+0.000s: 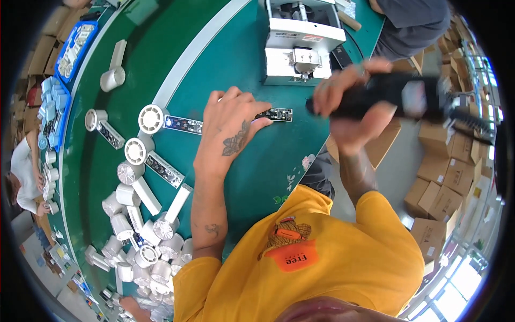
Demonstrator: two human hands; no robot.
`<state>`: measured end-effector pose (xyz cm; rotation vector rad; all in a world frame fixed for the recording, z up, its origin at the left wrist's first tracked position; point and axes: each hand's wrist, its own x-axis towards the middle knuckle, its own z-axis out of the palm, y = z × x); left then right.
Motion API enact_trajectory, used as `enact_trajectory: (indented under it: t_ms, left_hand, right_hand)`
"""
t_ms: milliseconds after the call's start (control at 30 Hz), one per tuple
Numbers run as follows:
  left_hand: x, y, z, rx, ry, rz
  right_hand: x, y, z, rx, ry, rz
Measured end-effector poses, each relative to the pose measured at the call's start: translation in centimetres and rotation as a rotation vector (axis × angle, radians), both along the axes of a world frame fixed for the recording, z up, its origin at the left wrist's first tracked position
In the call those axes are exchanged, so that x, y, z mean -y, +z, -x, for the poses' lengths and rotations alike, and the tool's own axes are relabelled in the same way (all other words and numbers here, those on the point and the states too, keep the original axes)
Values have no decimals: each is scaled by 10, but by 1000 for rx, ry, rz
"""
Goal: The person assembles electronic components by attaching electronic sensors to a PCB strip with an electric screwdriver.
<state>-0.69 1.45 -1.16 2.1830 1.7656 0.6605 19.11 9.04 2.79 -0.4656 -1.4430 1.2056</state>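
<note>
My left hand is closed over a narrow strip with a dark circuit board, thumb and forefinger pressing its sides. Left of the wrist, a white part with a round slotted head and a board in its handle runs under this hand; whether the two are joined is hidden. Raised over the table's right edge, my right hand grips a black electric screwdriver, smeared by motion. Its tip points left toward the board, apart from it.
A white-and-grey machine stands at the table's far side. Many similar white parts pile up at left, with blue bins beyond. Another person is at far right, another at far left. Cardboard boxes fill the right.
</note>
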Motion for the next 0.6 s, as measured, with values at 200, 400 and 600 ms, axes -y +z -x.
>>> enact_trajectory:
  t_ms: [200, 400, 600]
  left_hand:
    - [-12, -6, -24, 0, 44, -95]
    - [-16, -8, -18, 77, 50, -88]
    - [-19, -10, -14, 56, 29, -101]
  right_hand:
    - [-54, 46, 47, -155, -275, -91]
    - [-40, 38, 45, -81, -280, 66]
    - [-42, 21, 41, -126, -275, 133]
